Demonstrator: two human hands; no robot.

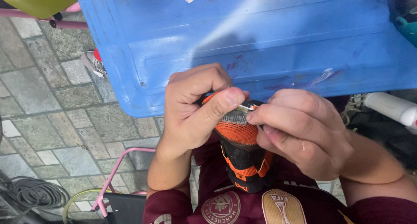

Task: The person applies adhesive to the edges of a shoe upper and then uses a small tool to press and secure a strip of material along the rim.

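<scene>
A: What are the hands on?

B: Both are on an orange and black shoe (244, 152) held close to the chest, in the near middle of the view. Its knitted orange part points up toward the hands and the black strapped part hangs down over the maroon shirt (226, 204).

A: How is the left hand (193, 106) set?

B: Curled round the left side of the shoe, thumb laid flat across the top edge. It looks like a bracing hold, pinning the fabric so it can't slip.

A: And the right hand (299, 130)?

B: Clenched, with the fingertips pinching something small at the shoe's top edge, right against the left thumb. There is a pale glint there, but I cannot tell what it is. The tight pinch suggests fine work at that spot.

A: What surrounds them?

B: A big blue plastic tub (260, 37) fills the far side, just behind the hands. Stone paving (47, 111) lies on the left, with a pink metal frame (115, 174) and coiled cable (34, 191) near left, and a white tube (391, 106) at the right
</scene>
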